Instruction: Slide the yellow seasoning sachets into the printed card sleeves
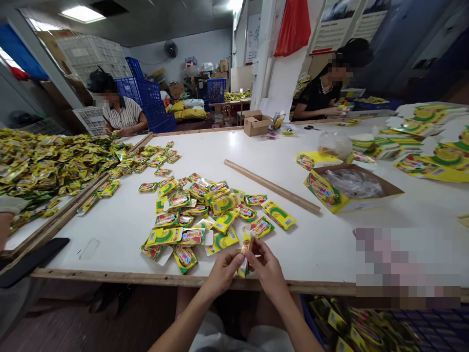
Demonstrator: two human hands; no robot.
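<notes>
Between my hands is a small yellow and green printed carton [243, 263], held upright near the table's front edge. My left hand [223, 272] grips its left side, thumb against the front. On the other side my right hand [269, 268] has its thumb and fingers closed around the upper part. Just beyond lies a loose pile of similar flat cartons [205, 210], several with white end flaps sticking out. One yellow carton [279, 215] rests apart on the pile's right.
A wooden strip [271, 186] lies across the white table [322, 249]. To the right stand an open display box [330, 193] with clear plastic inside and stacked printed card [432, 161]. Heaped packets [47, 171] fill the left. A blue crate [311, 318] sits below. Two people work opposite.
</notes>
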